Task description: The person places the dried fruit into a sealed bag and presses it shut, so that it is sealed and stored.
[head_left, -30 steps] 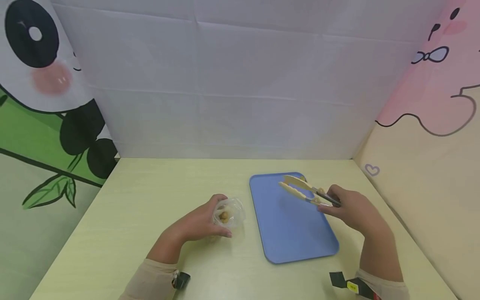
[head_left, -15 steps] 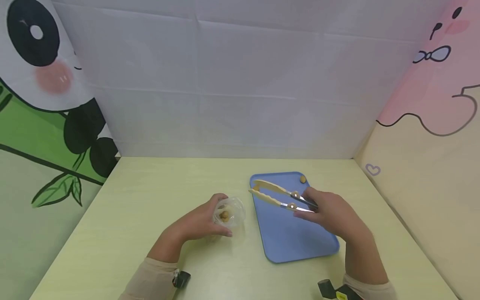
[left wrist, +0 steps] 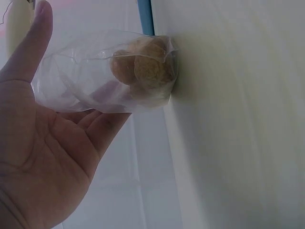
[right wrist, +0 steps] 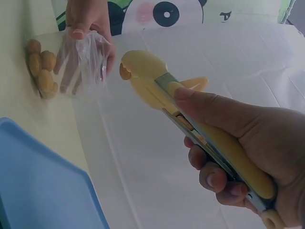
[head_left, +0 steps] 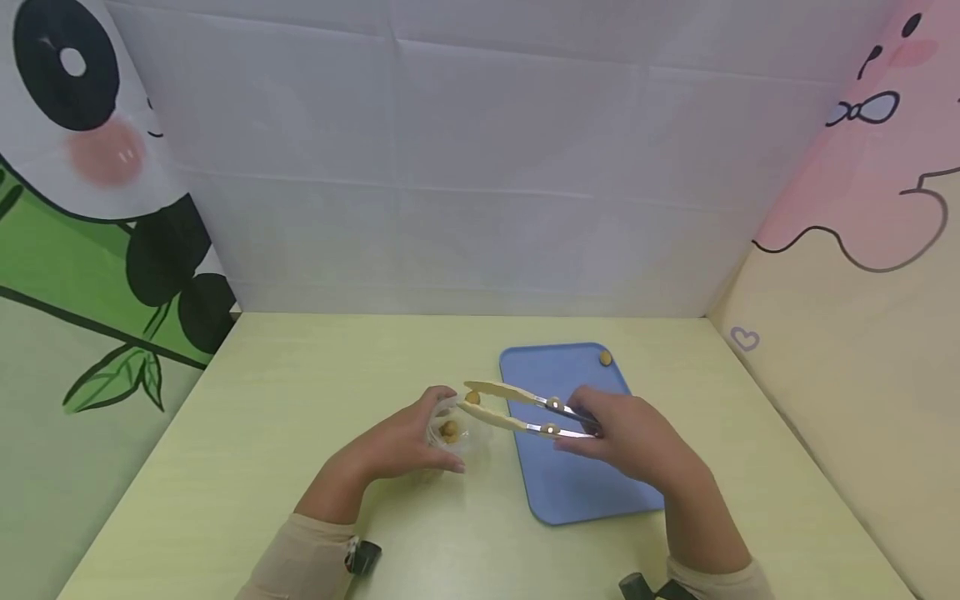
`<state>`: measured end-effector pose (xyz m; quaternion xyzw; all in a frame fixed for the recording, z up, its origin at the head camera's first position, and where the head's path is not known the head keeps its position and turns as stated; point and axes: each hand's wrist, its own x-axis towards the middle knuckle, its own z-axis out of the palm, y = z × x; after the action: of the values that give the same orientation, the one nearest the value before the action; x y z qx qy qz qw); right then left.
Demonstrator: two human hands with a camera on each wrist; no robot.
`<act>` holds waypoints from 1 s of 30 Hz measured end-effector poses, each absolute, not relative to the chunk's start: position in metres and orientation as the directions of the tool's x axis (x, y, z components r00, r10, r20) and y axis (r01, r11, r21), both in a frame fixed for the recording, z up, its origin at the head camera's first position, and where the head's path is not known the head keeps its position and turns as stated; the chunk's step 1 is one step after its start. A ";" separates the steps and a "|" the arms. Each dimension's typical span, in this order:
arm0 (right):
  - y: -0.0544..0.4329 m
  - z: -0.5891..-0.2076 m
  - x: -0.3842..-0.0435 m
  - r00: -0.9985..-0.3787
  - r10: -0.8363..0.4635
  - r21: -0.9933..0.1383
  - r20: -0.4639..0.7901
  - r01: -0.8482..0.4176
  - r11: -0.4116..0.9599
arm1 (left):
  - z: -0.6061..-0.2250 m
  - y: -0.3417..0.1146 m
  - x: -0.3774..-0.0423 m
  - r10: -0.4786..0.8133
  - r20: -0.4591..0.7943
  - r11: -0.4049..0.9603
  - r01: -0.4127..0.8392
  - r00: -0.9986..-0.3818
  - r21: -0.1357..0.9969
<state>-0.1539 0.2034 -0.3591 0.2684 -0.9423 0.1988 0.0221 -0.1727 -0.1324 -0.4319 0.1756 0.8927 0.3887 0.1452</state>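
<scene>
A: Entry one, right hand (head_left: 637, 433)?
B: Fingers curled round tongs (head_left: 510, 391), gripping the handles. Tong arms narrowly parted; one brown ball (head_left: 472, 399) pinched between the tips.
A: Location of that ball?
B: Left of the right hand's grip, just above the mouth of a clear plastic bag (left wrist: 81, 62).
A: Entry two, left hand (head_left: 405, 442)?
B: Thumb and fingers round the bag, which stands upright on a pale table (head_left: 337, 367). Several loose balls (left wrist: 147, 64) at its bottom, below that grip.
A: Remainder?
B: Blue tray (head_left: 585, 475), partly beneath the right hand and tongs; single ball (head_left: 606, 357) in its far right corner, beyond the right hand.
</scene>
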 end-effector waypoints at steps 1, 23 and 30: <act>0.202 -0.360 -0.154 -0.849 -0.507 -0.360 0.151 -0.525 0.771 | -0.432 -0.132 -0.173 0.427 -0.122 0.639 0.203 -0.896 0.742; 0.236 -0.364 -0.176 -0.937 -0.342 -0.504 0.076 -0.332 0.798 | -0.431 -0.130 -0.173 0.416 -0.123 0.647 0.198 -0.901 0.736; 0.279 -0.375 -0.192 -0.975 -0.214 -0.445 0.064 -0.220 0.868 | -0.431 -0.129 -0.173 0.412 -0.113 0.652 0.206 -0.904 0.730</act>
<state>-0.1921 0.2791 -0.3754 0.1121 -0.9665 0.2308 0.0064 -0.1729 -0.1290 -0.4313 0.1719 0.8987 0.3799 0.1356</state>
